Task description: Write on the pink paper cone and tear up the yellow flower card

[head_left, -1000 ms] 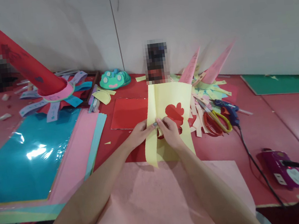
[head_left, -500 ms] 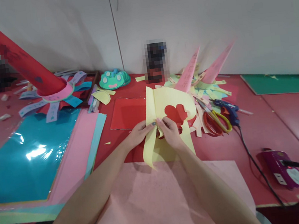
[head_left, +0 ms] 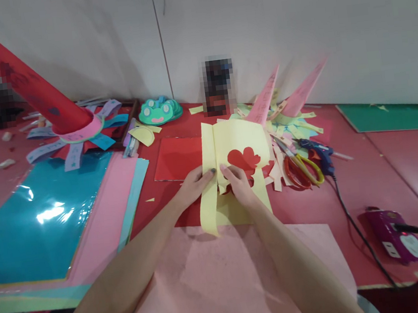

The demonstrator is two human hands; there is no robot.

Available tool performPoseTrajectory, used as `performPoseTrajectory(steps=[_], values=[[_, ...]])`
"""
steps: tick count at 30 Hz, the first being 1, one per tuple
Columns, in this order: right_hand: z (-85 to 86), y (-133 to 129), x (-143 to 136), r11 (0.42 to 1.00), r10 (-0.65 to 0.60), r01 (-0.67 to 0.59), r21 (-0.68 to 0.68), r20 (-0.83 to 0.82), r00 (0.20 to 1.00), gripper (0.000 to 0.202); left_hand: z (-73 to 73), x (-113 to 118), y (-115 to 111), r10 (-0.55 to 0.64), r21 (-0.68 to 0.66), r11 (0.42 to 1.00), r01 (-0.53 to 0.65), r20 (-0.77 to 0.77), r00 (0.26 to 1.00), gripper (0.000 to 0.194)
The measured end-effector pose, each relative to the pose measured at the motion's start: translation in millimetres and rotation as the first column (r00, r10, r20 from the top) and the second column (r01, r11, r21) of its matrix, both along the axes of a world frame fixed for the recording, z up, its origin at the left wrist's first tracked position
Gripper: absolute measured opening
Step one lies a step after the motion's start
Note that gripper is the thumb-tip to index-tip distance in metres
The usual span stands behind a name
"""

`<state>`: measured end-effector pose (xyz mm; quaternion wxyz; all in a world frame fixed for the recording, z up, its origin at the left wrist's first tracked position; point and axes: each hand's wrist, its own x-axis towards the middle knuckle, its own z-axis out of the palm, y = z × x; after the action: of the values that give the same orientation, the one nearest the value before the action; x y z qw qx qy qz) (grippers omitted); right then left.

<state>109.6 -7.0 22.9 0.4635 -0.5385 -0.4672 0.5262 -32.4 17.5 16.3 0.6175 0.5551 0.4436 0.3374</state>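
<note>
Both hands pinch a sheet of yellow paper (head_left: 243,133) that has a rounded shape cut out of it, the red below showing through the hole. My left hand (head_left: 197,182) grips the strip along the sheet's left side, thumb on top. Beside it, my right hand (head_left: 236,179) holds the paper just right of the crease or split, its thumb near the left thumb. The strip's lower end curls down over the edge of the pink paper (head_left: 224,281) nearest me. Another yellow area lies under my right wrist. My fingertips behind the sheet are hidden.
Scissors (head_left: 298,166) and a blue glue gun (head_left: 317,153) lie right, its cord running to a purple power box (head_left: 398,237). Pink paper cones (head_left: 265,99) stand among scraps. Left are a blue plastic-wrapped pack (head_left: 49,222), a red cone (head_left: 24,77) and green frog cutouts (head_left: 158,112).
The yellow sheet has shifted slightly left and its upper right edge lies lower. The two thumbs have moved a little apart, and the left strip hangs straighter.
</note>
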Motion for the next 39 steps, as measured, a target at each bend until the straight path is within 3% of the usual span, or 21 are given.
performPoseTrajectory(steps=[4,9,17,26,39], values=[[-3.2,1.0,0.1,1.0,-0.003,0.004,-0.012,0.059,0.998,0.049,-0.2,-0.3,-0.8,-0.021,0.106,0.994,0.031,-0.097,0.995,0.038],[-6.9,2.7,-0.6,0.995,-0.041,0.031,0.091,0.108,0.993,0.05,-0.4,-0.3,-0.6,0.007,0.164,0.986,0.01,-0.102,0.995,0.039],[-11.4,4.3,-2.6,0.991,-0.065,0.045,0.122,0.169,0.983,0.05,-4.0,-1.0,2.3,-0.005,0.149,0.989,0.014,-0.066,0.998,0.039],[-8.0,2.9,-3.3,0.992,-0.019,0.007,0.126,0.095,0.995,0.047,-4.5,0.8,1.6,0.012,-0.025,1.0,-0.01,0.087,0.996,0.042],[-10.4,4.1,-3.5,0.998,-0.012,0.004,0.068,0.109,0.994,0.048,-2.7,1.4,1.6,0.048,0.023,0.999,-0.048,-0.011,0.999,0.044]])
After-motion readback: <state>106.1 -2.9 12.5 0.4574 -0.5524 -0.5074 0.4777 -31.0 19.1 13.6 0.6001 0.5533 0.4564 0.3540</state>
